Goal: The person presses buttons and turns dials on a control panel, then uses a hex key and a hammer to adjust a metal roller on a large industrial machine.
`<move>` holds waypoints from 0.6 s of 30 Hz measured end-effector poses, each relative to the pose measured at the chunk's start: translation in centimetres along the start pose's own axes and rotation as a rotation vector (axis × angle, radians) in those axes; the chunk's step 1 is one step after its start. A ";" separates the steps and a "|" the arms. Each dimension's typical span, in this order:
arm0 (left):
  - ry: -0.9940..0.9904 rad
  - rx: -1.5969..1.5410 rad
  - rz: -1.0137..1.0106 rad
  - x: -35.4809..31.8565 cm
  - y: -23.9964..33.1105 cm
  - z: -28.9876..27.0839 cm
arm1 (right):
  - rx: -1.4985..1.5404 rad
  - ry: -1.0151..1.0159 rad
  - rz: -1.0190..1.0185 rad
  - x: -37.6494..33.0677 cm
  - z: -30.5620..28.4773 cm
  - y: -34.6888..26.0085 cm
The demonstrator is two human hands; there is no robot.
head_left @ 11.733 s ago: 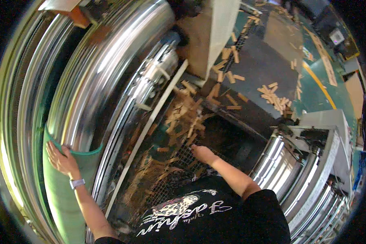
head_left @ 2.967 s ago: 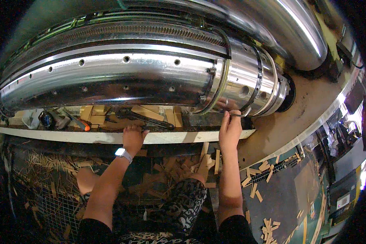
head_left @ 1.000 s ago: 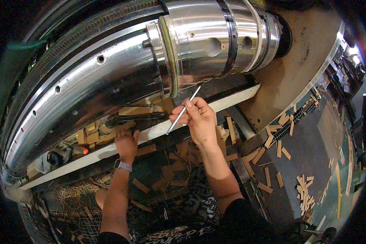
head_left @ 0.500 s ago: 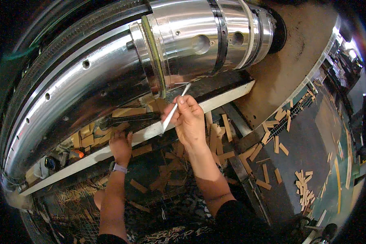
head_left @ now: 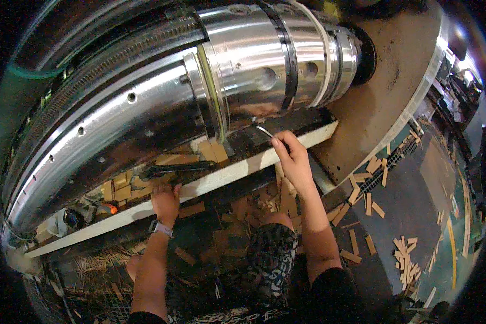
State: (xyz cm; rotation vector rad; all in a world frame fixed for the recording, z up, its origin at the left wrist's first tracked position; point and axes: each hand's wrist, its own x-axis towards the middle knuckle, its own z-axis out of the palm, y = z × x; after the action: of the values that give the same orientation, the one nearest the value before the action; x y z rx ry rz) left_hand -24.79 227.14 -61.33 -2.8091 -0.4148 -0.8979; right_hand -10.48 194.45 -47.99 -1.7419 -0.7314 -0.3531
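Note:
A thin shiny metal rod (head_left: 266, 132) is pinched in my right hand (head_left: 294, 156), its far end pointing at the underside of the large metal cylinder (head_left: 248, 81). Most of its length is hidden by the fingers. My left hand (head_left: 166, 203) rests at the white-topped rail (head_left: 221, 175), holding nothing I can see, its thumb apart and its other fingers in shadow. Just beyond it lie a long black tool (head_left: 181, 168) and several flat brown strips (head_left: 122, 186). A yellow-green band (head_left: 213, 97) circles the cylinder, and a pale cord (head_left: 324, 59) wraps it farther right.
A curved metal section with bolt holes (head_left: 132, 98) fills the upper left. An orange-tipped tool (head_left: 110, 208) lies behind the rail. At right stands a large brown disc-like plate (head_left: 394, 70). Brown strips (head_left: 405, 259) litter the floor, and my knee (head_left: 275, 243) is below the rail.
My right hand has moved right with the rod, which now shows only a short tip. The view has shifted slightly, and my left hand stays at the rail.

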 end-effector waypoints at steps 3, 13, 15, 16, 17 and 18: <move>-0.052 -0.150 -0.094 0.5 1.1 -0.5 | 0.160 0.122 -0.007 -1.2 -0.4 -0.3; -0.009 -0.132 -0.005 0.1 0.7 -0.5 | 0.200 0.129 0.043 -1.1 -0.6 -2.0; 0.001 -0.096 -0.021 0.1 0.7 0.0 | 0.258 0.088 0.115 -1.5 0.2 -0.5; 0.000 -0.077 -0.029 0.1 0.9 0.1 | 0.333 0.067 0.170 -1.6 0.4 -0.5; -0.010 -0.094 -0.030 0.0 0.9 0.0 | 0.407 0.046 0.224 -1.6 0.6 -0.6; -0.020 -0.110 -0.031 0.0 1.0 0.0 | 0.482 0.026 0.279 -1.6 0.8 -0.8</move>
State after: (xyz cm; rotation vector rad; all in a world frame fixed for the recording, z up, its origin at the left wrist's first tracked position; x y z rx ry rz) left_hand -24.50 226.23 -61.39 -2.9214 -0.4255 -0.9269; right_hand -12.35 194.85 -48.55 -1.3516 -0.4940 -0.0028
